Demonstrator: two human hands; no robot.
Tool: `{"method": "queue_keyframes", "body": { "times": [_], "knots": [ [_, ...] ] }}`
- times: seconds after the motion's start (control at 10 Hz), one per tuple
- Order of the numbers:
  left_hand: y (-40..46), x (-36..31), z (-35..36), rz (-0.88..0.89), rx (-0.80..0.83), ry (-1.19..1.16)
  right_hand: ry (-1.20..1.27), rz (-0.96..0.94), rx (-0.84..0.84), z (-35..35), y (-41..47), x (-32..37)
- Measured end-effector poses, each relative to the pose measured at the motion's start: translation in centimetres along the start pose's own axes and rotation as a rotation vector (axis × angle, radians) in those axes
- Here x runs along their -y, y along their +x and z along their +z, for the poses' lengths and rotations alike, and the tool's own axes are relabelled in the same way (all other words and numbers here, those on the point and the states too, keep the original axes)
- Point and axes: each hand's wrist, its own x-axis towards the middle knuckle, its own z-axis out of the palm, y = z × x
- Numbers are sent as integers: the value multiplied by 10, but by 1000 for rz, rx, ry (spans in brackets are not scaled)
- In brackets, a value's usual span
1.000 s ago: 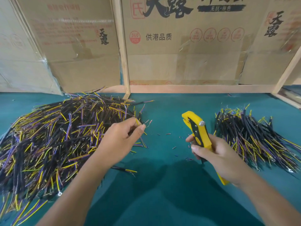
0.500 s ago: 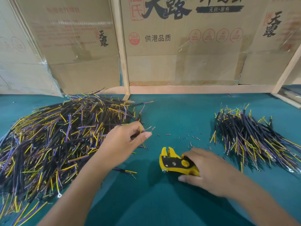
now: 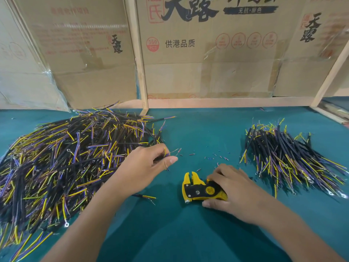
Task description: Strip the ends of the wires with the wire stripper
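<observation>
L hand [image 3: 145, 163] pinched a wire [image 3: 171, 152] at frame centre; R hand [image 3: 229, 188] gripped the wire stripper [image 3: 198, 190] flat on table, lower centre. Small pile [image 3: 287, 157] at right looked done; big pile [image 3: 66, 157] at left remained, prob. most of the job.

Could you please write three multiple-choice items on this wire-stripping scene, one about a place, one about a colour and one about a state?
1. Where is the larger wire pile?
A. the person's left
B. the person's right
C. against the cardboard

2. What colour is the table cover?
A. red
B. teal
C. white

3. What is the wire stripper doing?
A. raised in the air
B. lying on the table under the right hand
C. buried in wires

Answers: 1 A, it spreads beside the left hand. 2 B, teal shows everywhere between the piles. 3 B, its yellow body rests flat on the cover.
</observation>
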Motion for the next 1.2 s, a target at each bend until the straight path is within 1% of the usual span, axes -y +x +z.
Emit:
{"method": "queue_keyframes", "body": {
  "times": [0.1, 0.2, 0.3, 0.4, 0.5, 0.6, 0.7, 0.8, 0.9, 1.0, 1.1, 1.2],
  "knots": [
    [0, -19, 7, -11, -125, -214, 309, -22, -192, -6, -4, 7],
    [-1, -50, 19, -139, -207, -1016, 638, -66, -334, -13, -6, 25],
    [-2, -71, 33, -138, -124, -1458, 823, -120, -317, -17, -6, 46],
    [-1, -77, 38, -164, -153, -1547, 888, -80, -358, -19, -5, 50],
    [2, -74, 35, -180, -235, -1510, 919, -57, -317, -21, -4, 43],
    [3, -71, 34, -182, -246, -1490, 933, -87, -258, -22, -5, 44],
    [2, -71, 36, -204, -256, -1463, 843, -124, -258, -23, -5, 47],
    [4, -67, 37, -277, -363, -1328, 728, -111, -253, -31, -8, 37],
    [8, -50, 32, -408, -470, -1247, 577, -26, -326, -49, -16, 8],
    [10, -33, 17, -519, -508, -1203, 307, 257, -454, -64, -12, -35],
    [12, -29, 10, -505, -525, -1130, 23, 620, -402, -74, 0, -80],
    [10, -30, 9, -514, -521, -1082, -95, 777, -314, -78, -5, -105]
  ]
}}
